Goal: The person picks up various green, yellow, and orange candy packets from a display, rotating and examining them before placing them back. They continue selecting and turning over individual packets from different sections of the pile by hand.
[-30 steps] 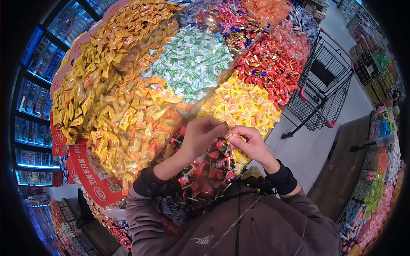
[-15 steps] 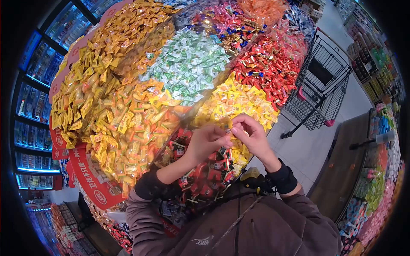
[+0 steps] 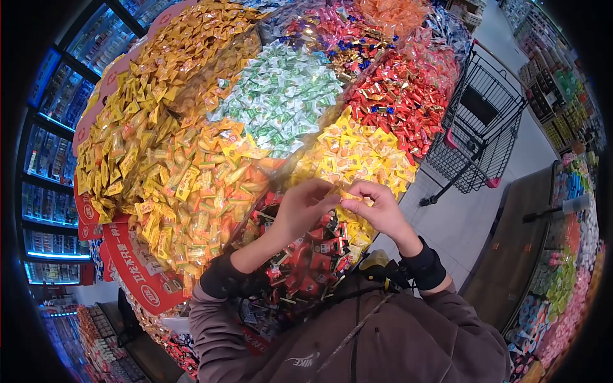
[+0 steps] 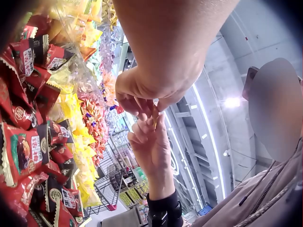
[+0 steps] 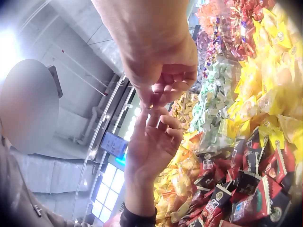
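Note:
Both hands meet above the candy bins, fingertips together around a small wrapped candy (image 4: 155,124), which shows as a thin golden-brown sliver in the left wrist view. My left hand (image 3: 305,205) pinches one side of it with thumb and fingers. From the other side, the thumb and forefinger of my right hand (image 3: 381,208) pinch it too. Most of the candy is hidden by the fingers. Below the hands lie red-and-black wrapped candies (image 3: 311,258), and just beyond them yellow-wrapped candies (image 3: 364,153).
Heaped around are orange-yellow candies (image 3: 191,185), green-and-white candies (image 3: 281,96) and red candies (image 3: 405,96). Clear dividers separate some heaps. A red sign (image 3: 137,262) lines the left edge. A black shopping cart (image 3: 479,127) stands in the aisle at right.
Half a second ago the fingertips were a little further apart; now they have come back together at the candy. The right hand sits slightly lower than then.

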The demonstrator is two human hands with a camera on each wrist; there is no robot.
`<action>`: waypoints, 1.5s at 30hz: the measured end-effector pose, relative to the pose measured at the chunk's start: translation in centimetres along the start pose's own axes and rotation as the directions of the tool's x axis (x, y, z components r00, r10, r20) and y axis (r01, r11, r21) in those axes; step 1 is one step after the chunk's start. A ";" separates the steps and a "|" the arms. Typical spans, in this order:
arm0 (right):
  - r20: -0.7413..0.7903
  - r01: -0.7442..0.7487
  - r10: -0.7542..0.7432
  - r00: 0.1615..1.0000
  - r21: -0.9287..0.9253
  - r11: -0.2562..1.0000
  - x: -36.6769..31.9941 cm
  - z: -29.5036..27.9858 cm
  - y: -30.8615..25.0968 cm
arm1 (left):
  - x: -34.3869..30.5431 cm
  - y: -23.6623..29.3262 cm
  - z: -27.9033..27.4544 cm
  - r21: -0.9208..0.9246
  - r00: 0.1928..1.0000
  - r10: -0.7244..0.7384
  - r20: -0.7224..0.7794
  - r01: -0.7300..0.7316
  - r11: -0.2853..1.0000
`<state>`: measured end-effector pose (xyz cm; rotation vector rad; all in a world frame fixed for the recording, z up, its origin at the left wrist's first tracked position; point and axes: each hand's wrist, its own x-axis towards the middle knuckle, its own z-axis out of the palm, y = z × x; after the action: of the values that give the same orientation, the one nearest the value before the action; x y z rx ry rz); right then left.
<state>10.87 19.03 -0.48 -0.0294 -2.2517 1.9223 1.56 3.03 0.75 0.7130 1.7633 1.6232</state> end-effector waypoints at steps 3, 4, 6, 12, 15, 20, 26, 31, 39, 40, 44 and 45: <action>-0.018 -0.010 0.011 1.000 0.006 1.000 -0.1 0.0 0.3 | -0.1 0.1 -0.2 -0.046 1.000 -0.027 -0.003 0.027 0.999; -0.035 -0.007 0.009 0.999 0.057 0.998 -0.1 0.0 0.5 | -0.1 0.4 -0.1 -0.060 1.000 -0.020 -0.022 0.019 0.998; -0.069 0.003 0.008 0.998 0.157 0.988 -0.1 0.3 0.6 | -0.2 1.0 -0.1 -0.087 0.998 -0.008 -0.058 0.003 0.996; -0.083 -0.005 0.026 0.996 0.245 0.970 -0.2 0.6 0.4 | -0.2 0.9 -0.3 -0.132 0.991 -0.091 -0.094 0.078 0.988; -0.082 -0.012 0.034 0.996 0.259 0.966 -0.3 0.6 0.4 | -0.2 0.7 -0.3 -0.116 0.992 -0.080 -0.094 0.069 0.991; -0.099 0.007 0.017 0.995 0.237 0.971 -0.2 0.6 0.4 | -0.1 0.5 -0.3 -0.167 0.996 -0.066 -0.064 0.055 0.984; -0.149 -0.005 0.044 0.988 0.250 0.968 -0.3 0.2 1.5 | -0.1 2.6 0.2 0.261 0.996 0.090 0.009 -0.089 0.961; -0.117 -0.003 0.040 0.992 0.303 0.953 -0.4 -0.2 1.7 | 1.7 2.5 0.1 0.654 0.740 0.627 0.244 -0.603 0.456; -0.183 -0.019 0.082 0.980 0.321 0.947 0.9 -1.1 3.0 | 5.9 8.2 -0.6 0.864 0.656 0.598 0.459 -0.487 -0.129; -0.185 -0.016 0.078 0.980 0.314 0.949 1.3 -1.3 3.2 | 7.0 9.5 -1.9 0.886 0.678 0.611 0.409 -0.455 -0.089; -0.066 -0.103 0.125 0.990 0.267 0.958 1.3 -1.2 4.3 | 12.2 15.0 -10.5 0.985 0.756 0.632 0.172 -0.142 -0.098; -0.036 -0.101 0.112 0.993 0.230 0.968 1.2 -1.1 5.0 | 13.2 15.5 -13.3 0.993 0.705 0.700 0.115 -0.074 -0.088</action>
<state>9.36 21.09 -5.03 -0.1677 -2.0241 2.1985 -17.57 5.72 15.60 1.7868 3.3355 0.4048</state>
